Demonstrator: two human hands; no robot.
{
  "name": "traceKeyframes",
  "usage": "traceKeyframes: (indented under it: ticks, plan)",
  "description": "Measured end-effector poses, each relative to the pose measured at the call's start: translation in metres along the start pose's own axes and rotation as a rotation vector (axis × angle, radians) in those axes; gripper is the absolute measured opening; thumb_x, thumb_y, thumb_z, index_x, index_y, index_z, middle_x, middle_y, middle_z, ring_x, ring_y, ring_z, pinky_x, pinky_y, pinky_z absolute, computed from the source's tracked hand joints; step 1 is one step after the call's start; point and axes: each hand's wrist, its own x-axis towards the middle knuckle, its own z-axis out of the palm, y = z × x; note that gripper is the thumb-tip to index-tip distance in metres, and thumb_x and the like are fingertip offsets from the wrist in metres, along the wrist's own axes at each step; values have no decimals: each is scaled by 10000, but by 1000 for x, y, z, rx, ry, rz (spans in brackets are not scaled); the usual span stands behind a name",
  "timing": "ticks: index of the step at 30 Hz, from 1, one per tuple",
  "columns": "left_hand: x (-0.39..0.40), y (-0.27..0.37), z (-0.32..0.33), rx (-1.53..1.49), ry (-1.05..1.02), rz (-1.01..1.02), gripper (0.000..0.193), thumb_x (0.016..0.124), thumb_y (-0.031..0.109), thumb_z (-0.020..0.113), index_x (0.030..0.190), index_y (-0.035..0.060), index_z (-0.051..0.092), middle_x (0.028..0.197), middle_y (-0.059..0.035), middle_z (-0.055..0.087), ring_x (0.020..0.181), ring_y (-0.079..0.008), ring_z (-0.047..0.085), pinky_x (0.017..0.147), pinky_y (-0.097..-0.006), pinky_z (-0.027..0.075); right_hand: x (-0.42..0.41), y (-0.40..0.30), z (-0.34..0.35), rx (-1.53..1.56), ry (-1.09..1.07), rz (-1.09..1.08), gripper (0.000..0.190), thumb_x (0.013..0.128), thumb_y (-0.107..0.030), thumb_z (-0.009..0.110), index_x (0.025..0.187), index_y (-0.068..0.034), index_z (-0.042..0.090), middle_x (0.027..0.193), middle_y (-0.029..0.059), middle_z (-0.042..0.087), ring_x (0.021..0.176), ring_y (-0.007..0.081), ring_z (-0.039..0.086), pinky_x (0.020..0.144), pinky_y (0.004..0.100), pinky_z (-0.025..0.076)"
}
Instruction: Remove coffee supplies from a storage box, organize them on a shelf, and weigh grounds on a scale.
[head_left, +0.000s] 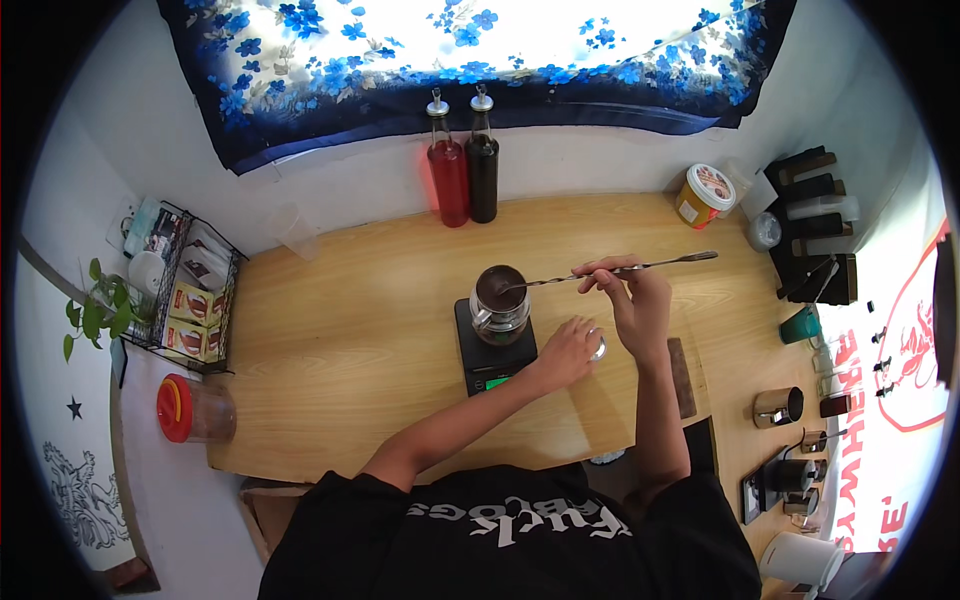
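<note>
In my right hand (630, 300) is a long metal bar spoon with a twisted shaft (555, 280), pinched between thumb and fingers. Its left end reaches into the dark brown contents (499, 287) of a round glass vessel with a handle (510, 330). The vessel stands on a black digital scale (480, 356) with a lit green display. Low over the table, just right of the scale, my left hand (568, 352) is against a small round silvery object (598, 345). My fingers partly cover that object, and their grip on it is unclear.
Red (450, 184) and dark (482, 180) bottles with pourers stand by the wall. A wire rack (199, 292) and red-lidded jar (195, 411) are at left. A yellow tub (701, 199), cup holder (814, 217) and metal pitcher (778, 407) are at right. A brown block (681, 379) lies near my right forearm.
</note>
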Motion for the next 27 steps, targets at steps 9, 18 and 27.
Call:
traceKeyframes:
  ticks: [9,18,27]
  plan:
    - [15,-11,17,38,-28,-7,542,612,175,825,1051,8,553,1045,-146,540,999,-299,521,854,-386,466,1,-2,1,0,-13,2,78,924,-5,589,964,58,615,941,180,705,765,180,662,698,290,519]
    - [17,-3,28,-21,-74,19,425,628,-41,697,1008,-51,506,1074,-198,440,979,-323,546,724,-390,555,6,-6,8,3,-39,-23,77,925,-4,586,966,54,616,941,171,705,772,179,660,724,298,534]
    - [2,19,19,-107,-85,-20,447,641,-18,680,1023,-77,455,1081,-207,401,991,-343,528,729,-396,557,5,-6,5,-9,-42,-13,70,924,-4,590,964,45,618,940,164,706,782,179,660,741,302,532]
